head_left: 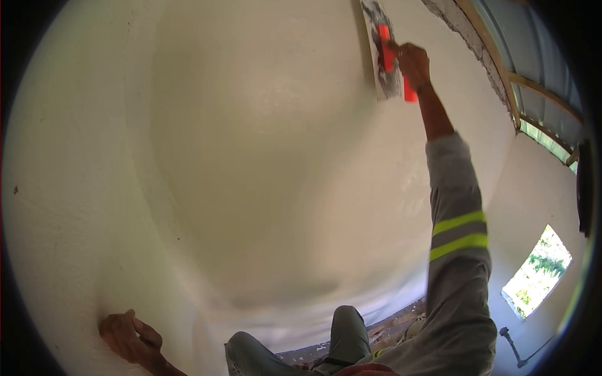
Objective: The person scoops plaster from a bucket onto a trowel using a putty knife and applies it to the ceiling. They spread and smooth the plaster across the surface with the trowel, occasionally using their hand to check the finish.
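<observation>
High on the wall in the head view, my right hand is closed around the red handle of a plastering trowel. The trowel's long metal blade, smeared with grey and white material, stands nearly upright close against the pale plastered wall. At the lower left, my left hand is by the left side wall, its fingers loosely bent and the thumb apart from them. No object shows in it.
A window opening lies low on the right wall. Metal roof sheets on wooden beams run above the wall's rough top edge. My bent knees are below, over debris-strewn ground. A dark bent fixture is on the right wall.
</observation>
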Demonstrator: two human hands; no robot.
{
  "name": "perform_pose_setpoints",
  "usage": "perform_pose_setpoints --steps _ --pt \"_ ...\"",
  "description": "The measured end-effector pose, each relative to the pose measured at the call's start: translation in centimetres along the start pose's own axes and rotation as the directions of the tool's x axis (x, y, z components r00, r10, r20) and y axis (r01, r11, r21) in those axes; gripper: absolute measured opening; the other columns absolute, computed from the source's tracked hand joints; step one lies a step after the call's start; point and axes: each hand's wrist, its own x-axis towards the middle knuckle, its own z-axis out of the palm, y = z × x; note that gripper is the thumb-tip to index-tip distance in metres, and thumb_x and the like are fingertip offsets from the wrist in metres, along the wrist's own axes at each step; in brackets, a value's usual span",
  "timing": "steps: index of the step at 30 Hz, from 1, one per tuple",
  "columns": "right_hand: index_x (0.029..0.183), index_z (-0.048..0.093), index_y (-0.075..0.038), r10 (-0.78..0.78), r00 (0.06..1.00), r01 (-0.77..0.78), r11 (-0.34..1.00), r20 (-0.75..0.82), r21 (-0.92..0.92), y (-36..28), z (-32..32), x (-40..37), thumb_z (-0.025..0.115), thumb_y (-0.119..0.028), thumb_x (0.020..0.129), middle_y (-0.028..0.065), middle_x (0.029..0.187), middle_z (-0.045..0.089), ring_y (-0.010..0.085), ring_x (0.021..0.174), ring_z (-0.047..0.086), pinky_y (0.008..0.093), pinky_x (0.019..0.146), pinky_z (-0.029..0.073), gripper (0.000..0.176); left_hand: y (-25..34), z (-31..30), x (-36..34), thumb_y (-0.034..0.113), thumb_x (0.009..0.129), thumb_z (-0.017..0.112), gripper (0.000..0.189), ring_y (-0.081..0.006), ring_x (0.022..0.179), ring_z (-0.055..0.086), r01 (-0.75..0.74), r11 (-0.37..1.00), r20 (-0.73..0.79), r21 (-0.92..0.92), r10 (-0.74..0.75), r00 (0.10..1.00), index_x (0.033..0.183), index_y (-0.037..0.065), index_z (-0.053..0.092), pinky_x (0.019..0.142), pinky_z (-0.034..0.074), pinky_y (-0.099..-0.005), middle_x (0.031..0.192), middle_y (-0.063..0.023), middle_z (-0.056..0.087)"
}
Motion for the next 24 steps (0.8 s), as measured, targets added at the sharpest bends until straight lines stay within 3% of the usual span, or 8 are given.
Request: perform_pose_setpoints --steps 1,5,11,13,15,20,22,24 --pt "0.083 0.069 -0.005 0.031 0.999 -0.031 0.999 0.039 0.006 -0.8 0.0 2.1 0.060 -0.051 0.088 0.0157 0.079 0.068 0.0354 0.079 0.067 0.0442 0.070 0.052 0.047 -0.1 -0.3 -0.5 0.014 0.100 0.044 0.024 -0.0325 0.072 0.055 0.029 1.000 0.024 -0.001 -0.028 0.999 0.090 -0.003 0.057 0.067 0.048 -0.0463 0.075 -0.0139 0.054" --pt "0.108 0.073 -0.024 -0.723 0.691 0.700 0.667 0.006 -0.256 -6.4 3.3 6.3 0.055 -0.030 0.093 0.0052 0.075 0.059 0.0184 0.064 0.058 0.0346 0.058 0.044 0.023 -0.5 0.0 -1.2 0.015 0.101 0.045 0.026 -0.0343 0.075 0.056 0.023 1.000 -0.011 0.016 -0.023 1.000 0.087 -0.004 0.058 0.068 0.048 -0.0472 0.079 -0.0154 0.056" --pt "0.100 0.067 -0.009 -0.580 0.693 0.639 0.769 0.428 0.006 -17.5 3.1 -11.5 0.066 -0.038 0.080 0.0155 0.084 0.068 0.0315 0.079 0.068 0.0444 0.071 0.054 0.036 -0.5 -0.1 -0.9 0.017 0.101 0.046 0.029 -0.0340 0.075 0.057 0.033 0.999 0.002 0.039 -0.033 0.999 0.087 -0.004 0.059 0.069 0.049 -0.0458 0.080 -0.0154 0.057" --pt "0.090 0.066 -0.014 -0.708 0.611 0.772 0.632 0.355 -0.070 -13.7 5.5 -17.3 0.069 -0.047 0.077 0.0097 0.080 0.068 0.0290 0.074 0.068 0.0421 0.066 0.054 0.036 -0.5 -0.1 -0.3 0.015 0.100 0.045 0.022 -0.0323 0.071 0.055 0.002 0.999 -0.031 0.053 0.000 1.000 0.094 -0.003 0.057 0.065 0.047 -0.0445 0.074 -0.0136 0.054" --pt "0.091 0.066 -0.013 -0.654 0.462 0.801 0.597 0.600 0.034 -10.8 3.8 -20.7 0.070 -0.041 0.079 0.0086 0.080 0.068 0.0264 0.074 0.068 0.0408 0.067 0.054 0.031 -0.4 -0.4 -0.6 0.013 0.100 0.044 0.019 -0.0317 0.069 0.054 -0.013 0.999 -0.041 0.033 0.014 0.999 0.097 -0.002 0.056 0.063 0.047 -0.0439 0.071 -0.0130 0.052" --pt "0.090 0.065 -0.008 -0.848 0.529 0.849 0.529 0.039 -0.019 -4.8 0.9 -10.9 0.075 -0.033 0.079 0.0072 0.080 0.068 0.0269 0.073 0.067 0.0397 0.065 0.054 0.029 -0.5 -0.3 -0.4 0.013 0.100 0.046 0.021 -0.0325 0.070 0.055 -0.040 0.999 -0.057 0.031 0.042 0.997 0.092 -0.002 0.058 0.063 0.047 -0.0443 0.074 -0.0135 0.055" --pt "0.092 0.064 -0.010 -0.758 0.629 0.777 0.621 0.171 -0.106 -5.9 0.2 -6.5 0.073 -0.036 0.080 0.0090 0.081 0.067 0.0282 0.073 0.066 0.0407 0.062 0.052 0.031 -0.4 -0.2 -0.4 0.013 0.100 0.046 0.022 -0.0323 0.070 0.055 -0.028 0.999 -0.037 0.047 0.030 0.999 0.090 -0.003 0.058 0.063 0.047 -0.0444 0.074 -0.0135 0.055" --pt "0.097 0.066 -0.014 -0.889 0.445 0.896 0.442 0.111 -0.051 -4.8 3.0 -7.5 0.068 -0.040 0.082 0.0052 0.082 0.068 0.0248 0.072 0.066 0.0400 0.061 0.051 0.030 -0.7 -0.1 -0.3 0.013 0.100 0.046 0.022 -0.0321 0.070 0.055 -0.028 0.995 -0.032 0.091 0.031 0.999 0.089 -0.003 0.058 0.063 0.047 -0.0444 0.075 -0.0135 0.055"
